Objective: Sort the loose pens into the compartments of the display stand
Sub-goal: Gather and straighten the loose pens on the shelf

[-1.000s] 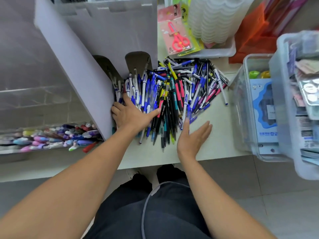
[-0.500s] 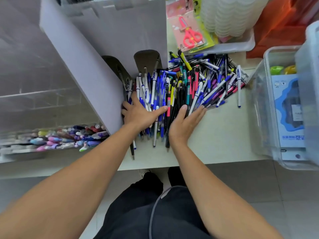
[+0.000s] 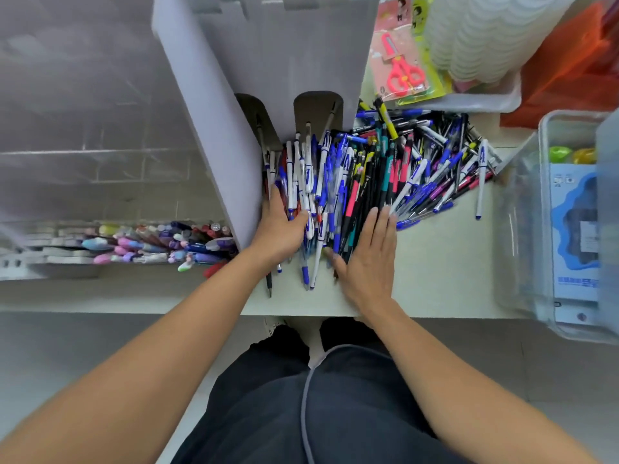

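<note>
On the pale counter [image 3: 435, 262], seen from the head camera, a big heap of loose pens [image 3: 385, 169] lay spread in a fan, blue, white, black, pink and yellow ones mixed together. The heap began right against the grey display stand [image 3: 214, 135], which stood at its left, and reached as far as the clear plastic bin [image 3: 522, 209] on the right. Two rounded compartment openings [image 3: 318, 108] showed at the foot of the stand, and a few pens poked up into them.

The left hand [image 3: 279, 226] rested on the near left part of the heap, just beside the stand's side panel. Its fingers were loosely bent over a bunch of blue and white pens and its thumb lay across them, so it appeared to hold that bunch. The right hand [image 3: 368, 259] lay flat on the near edge of the heap with straight fingers spread over dark and pink pens, gripping nothing.

Left of the stand, a clear tray of pastel markers [image 3: 160, 246] sat lower down. Behind the heap lay a packet with red scissors [image 3: 403, 73], next to a stack of white trays [image 3: 482, 35].
</note>
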